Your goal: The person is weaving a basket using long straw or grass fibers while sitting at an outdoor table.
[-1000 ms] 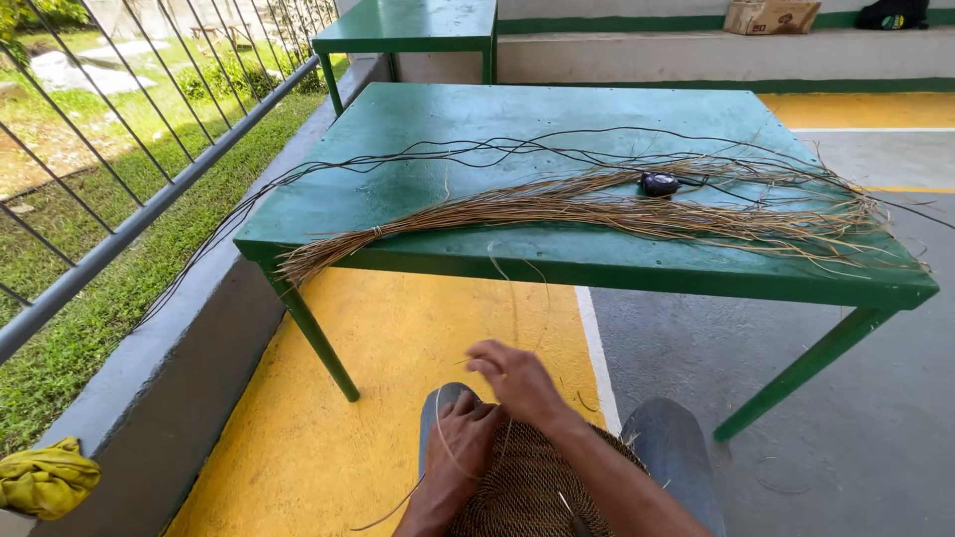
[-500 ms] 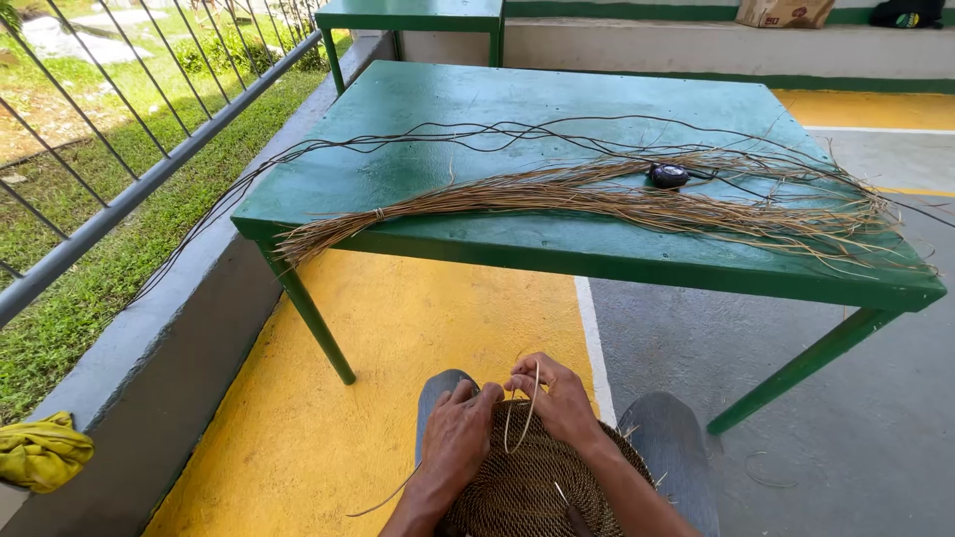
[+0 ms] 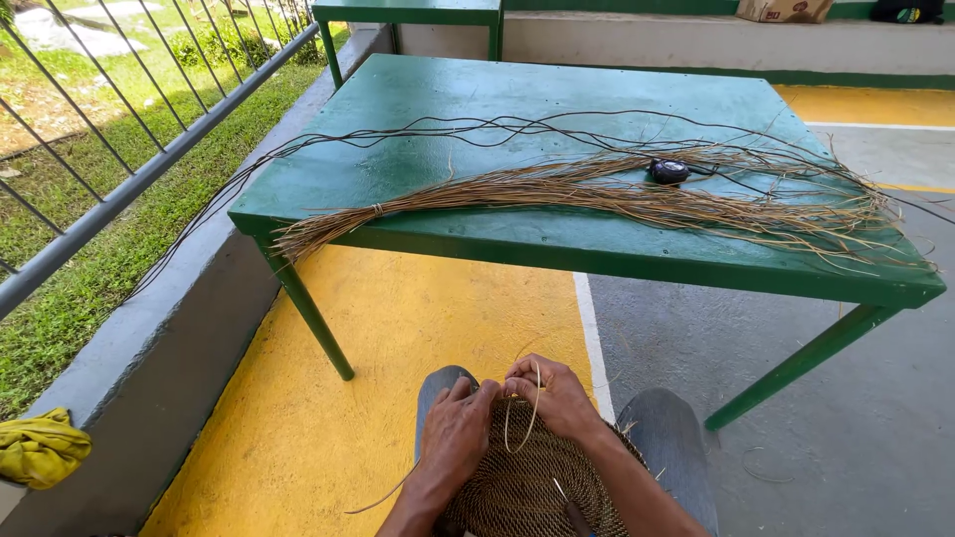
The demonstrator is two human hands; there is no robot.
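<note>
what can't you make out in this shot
Head view only:
- Basket: lower part cut off by the bottom edge; rim hidden under left hand and right hand.
- Small black thing on the table: too small to identify.
- Box: cut off by the top edge.
</note>
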